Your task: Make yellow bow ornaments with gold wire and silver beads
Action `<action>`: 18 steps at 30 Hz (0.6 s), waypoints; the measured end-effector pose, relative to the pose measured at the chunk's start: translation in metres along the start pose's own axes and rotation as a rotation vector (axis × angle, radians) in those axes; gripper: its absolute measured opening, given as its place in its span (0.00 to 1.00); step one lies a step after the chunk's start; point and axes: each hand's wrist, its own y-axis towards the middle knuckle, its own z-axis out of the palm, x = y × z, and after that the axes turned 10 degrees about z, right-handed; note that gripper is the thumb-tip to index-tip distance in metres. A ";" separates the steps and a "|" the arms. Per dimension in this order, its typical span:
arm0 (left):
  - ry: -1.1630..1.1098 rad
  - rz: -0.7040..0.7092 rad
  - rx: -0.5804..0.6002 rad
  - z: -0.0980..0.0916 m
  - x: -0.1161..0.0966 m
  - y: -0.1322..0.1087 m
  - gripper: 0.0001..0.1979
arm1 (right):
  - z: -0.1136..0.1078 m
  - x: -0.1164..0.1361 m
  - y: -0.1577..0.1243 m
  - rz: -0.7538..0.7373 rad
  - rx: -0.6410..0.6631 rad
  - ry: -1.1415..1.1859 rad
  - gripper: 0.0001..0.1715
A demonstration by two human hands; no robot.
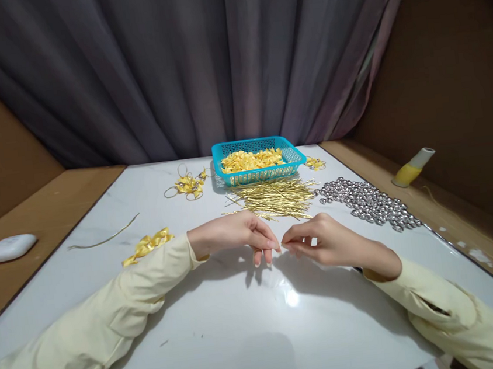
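My left hand (234, 235) and my right hand (323, 241) meet fingertip to fingertip above the middle of the white table (226, 327). Both are pinched closed on something thin and small that I cannot make out. Just behind the hands lies a heap of thin gold wire ties (274, 196). A pile of silver bells (367, 201) lies to the right of it. A yellow ribbon bow (147, 246) rests beside my left sleeve.
A blue basket (293, 155) of yellow ribbon pieces stands at the back. Finished bows with loops (188, 184) lie left of it, one more bow (315, 162) right. A gold strand (106, 237), a white device (9, 247) and a yellow-white bottle (412, 168) lie at the sides.
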 end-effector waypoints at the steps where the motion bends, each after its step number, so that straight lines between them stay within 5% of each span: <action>1: 0.000 0.000 0.001 0.000 0.001 0.000 0.07 | 0.000 0.000 0.000 0.003 -0.003 -0.009 0.11; 18: 0.113 0.038 -0.103 -0.003 0.000 -0.002 0.08 | -0.007 -0.004 0.001 0.124 -0.041 0.051 0.10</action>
